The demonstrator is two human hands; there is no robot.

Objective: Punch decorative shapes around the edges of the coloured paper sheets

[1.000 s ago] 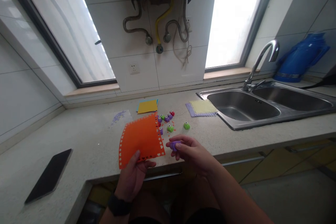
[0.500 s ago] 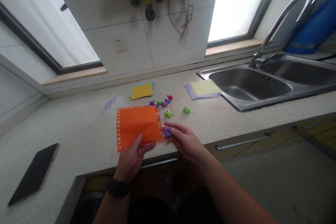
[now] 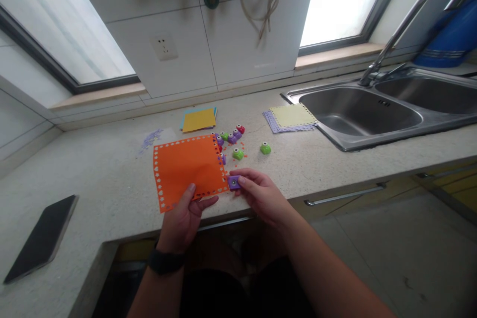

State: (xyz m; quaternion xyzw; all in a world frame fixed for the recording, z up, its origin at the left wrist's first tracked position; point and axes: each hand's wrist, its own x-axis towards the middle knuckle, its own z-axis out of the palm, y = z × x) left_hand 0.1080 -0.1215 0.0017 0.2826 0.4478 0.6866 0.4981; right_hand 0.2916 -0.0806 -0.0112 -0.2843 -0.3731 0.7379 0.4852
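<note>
An orange sheet of paper with shapes punched along its edges is held above the counter's front edge. My left hand grips its lower edge, thumb on top and fingers beneath. Between the thumb and fingers of my right hand is a purple craft punch, at the sheet's lower right corner. Whether the paper sits inside its slot I cannot tell. Behind the sheet lie several small punches in purple, green and red, among them a green punch; another green punch stands apart. The sheet partly hides some of them.
Yellow and blue paper lies at the back; a pale yellow and lilac stack is beside the steel sink. Lilac scraps and orange bits are scattered around. A dark flat tablet-like object rests at left.
The camera view has tilted down slightly. The orange sheet has shifted a little left, and the purple punch now sits at its lower right corner. Both hands keep their hold.
</note>
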